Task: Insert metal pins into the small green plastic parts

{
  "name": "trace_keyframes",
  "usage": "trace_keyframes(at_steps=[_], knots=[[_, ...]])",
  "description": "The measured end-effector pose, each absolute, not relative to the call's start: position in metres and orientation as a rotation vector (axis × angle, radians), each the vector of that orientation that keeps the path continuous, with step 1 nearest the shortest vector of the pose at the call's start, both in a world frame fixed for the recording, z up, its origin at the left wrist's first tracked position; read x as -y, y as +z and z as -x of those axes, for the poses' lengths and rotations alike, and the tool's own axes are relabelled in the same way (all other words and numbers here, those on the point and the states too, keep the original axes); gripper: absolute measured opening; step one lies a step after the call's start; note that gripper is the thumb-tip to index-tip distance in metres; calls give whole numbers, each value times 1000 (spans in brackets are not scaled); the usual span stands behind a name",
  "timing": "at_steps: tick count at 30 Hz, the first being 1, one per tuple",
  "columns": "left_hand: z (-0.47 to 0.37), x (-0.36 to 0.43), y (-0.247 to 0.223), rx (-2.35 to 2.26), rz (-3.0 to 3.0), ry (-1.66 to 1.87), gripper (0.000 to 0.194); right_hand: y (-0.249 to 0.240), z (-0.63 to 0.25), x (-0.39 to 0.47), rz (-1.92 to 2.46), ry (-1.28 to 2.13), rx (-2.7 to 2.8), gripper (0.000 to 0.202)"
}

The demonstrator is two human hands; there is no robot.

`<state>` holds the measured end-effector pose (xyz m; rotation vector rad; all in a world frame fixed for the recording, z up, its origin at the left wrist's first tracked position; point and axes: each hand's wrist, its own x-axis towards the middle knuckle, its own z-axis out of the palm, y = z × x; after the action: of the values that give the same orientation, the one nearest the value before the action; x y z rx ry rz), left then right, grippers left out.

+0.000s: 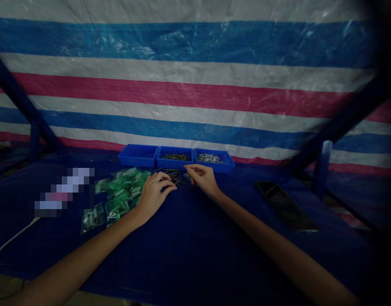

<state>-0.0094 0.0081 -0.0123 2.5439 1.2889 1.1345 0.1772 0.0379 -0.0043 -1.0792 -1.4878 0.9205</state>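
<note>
My left hand (152, 193) curls loosely by dark screws (174, 174) on the surface (182, 242); my right hand (206, 180) is pinched beside them. I can't tell whether either grips anything. Green plastic bags (127, 186) heaped alongside look filled; loose screws and two stocked blue trays (173, 163) seemingly remain. No writing is legible.

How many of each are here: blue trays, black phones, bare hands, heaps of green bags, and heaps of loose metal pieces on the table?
Blue trays: 3
Black phone: 1
Bare hands: 2
Heap of green bags: 1 (bags overlap too much to count singly)
Heap of loose metal pieces: 1
Total: 8
</note>
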Motion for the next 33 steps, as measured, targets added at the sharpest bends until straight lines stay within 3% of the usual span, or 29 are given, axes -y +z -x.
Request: trace_keyframes(at_steps=[10, 15, 19, 26, 33], knots=[[1, 5, -11, -1126, -2654, 1004, 19, 10, -188, -51, 1231, 1223, 1694, 12], [0, 4, -12, -1129, -2702, 977, 17, 24, -190, -51, 1109, 1211, 1630, 24], [2, 3, -11, -1211, -2677, 996, 16, 21, -188, -50, 1109, 1080, 1772, 38], [7, -2, -9, -1360, -2617, 1045, 19, 3, -185, -43, 1374, 411, 2184, 16], [4, 0, -8, -1287, -2650, 986, 15, 0, -183, -38, 1451, 361, 2234, 14]])
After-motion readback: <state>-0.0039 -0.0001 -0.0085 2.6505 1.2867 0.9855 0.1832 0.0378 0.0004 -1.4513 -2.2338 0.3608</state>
